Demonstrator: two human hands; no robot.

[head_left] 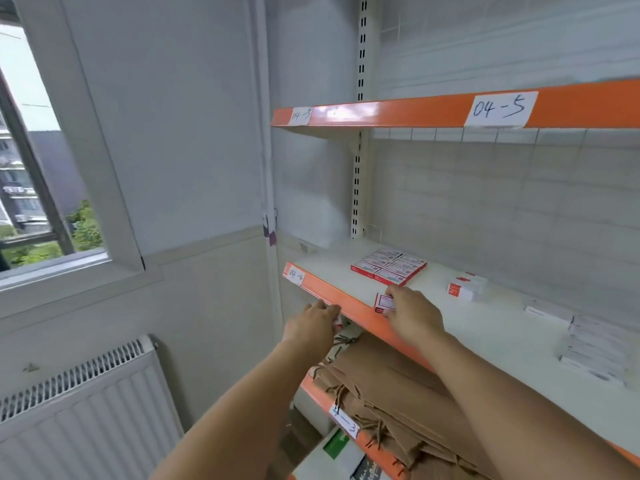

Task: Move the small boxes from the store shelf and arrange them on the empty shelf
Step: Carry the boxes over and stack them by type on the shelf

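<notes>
Pinching small box [383, 303] at shelf [498, 336] front edge, right hand [414, 315]; box block [388, 266] at 12 o'clock. Left hand [311, 323] curled around another box [337, 322] under edge.

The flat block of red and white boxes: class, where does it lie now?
In the head view, the block of red and white boxes lies on the shelf labelled 04-4, towards its left end, just beyond the right hand.
</notes>
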